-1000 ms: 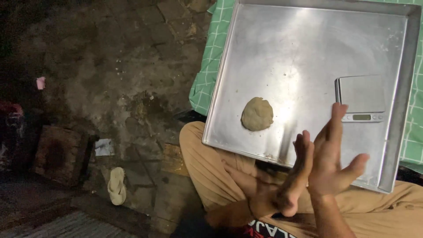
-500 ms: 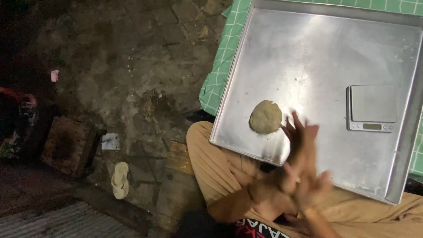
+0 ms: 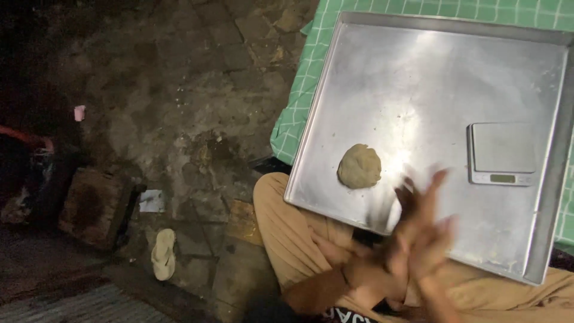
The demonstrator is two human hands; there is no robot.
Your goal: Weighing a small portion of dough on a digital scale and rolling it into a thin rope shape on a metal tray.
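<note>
Both hands are motion-blurred over the near edge of the metal tray (image 3: 418, 78). The left hand (image 3: 365, 272) and right hand (image 3: 427, 239) are pressed palm to palm, fingers spread upward; whether anything sits between the palms cannot be told. The wrists and forearms run off the bottom edge.

A flattened dough ball (image 3: 359, 166) lies on the tray near its near-left corner, just apart from the hands. A small digital scale (image 3: 501, 153) sits toward the tray's right edge, its display too small to make out. The tray rests on a green checked cloth (image 3: 299, 107) and overhangs the person's tan-trousered knee (image 3: 281, 221). A sandal (image 3: 162, 254) lies on the dark stone floor, where the left side is too dim to make out.
</note>
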